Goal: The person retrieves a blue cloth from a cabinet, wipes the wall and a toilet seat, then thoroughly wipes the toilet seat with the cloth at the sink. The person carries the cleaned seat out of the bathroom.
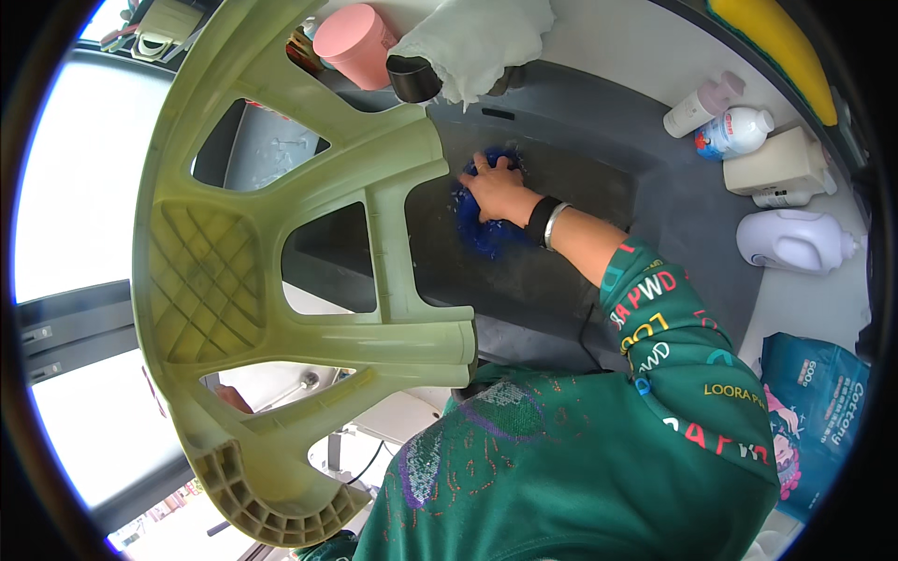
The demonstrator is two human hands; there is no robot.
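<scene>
A pale green plastic stool (414,245) is tipped on its side, with its ribbed underside and cut-out legs toward me. My left hand (233,398) shows only in part through one of the stool's lower openings and grips its frame from behind; the rest is hidden. To the right, my right hand (494,188) reaches into a dark grey sink basin (694,203) holding murky water. Its spread fingers press into and hold a soaked blue cloth (473,235), whose exact weave is blurred by the water.
A white cloth (484,42) drapes over a black faucet (414,78) beside a pink tub (354,42). Bottles, including a lilac jug (796,240) and a beige bottle (772,165), line the right ledge. A teal printed pack (817,414) sits at the lower right, and window frames (77,322) at the left.
</scene>
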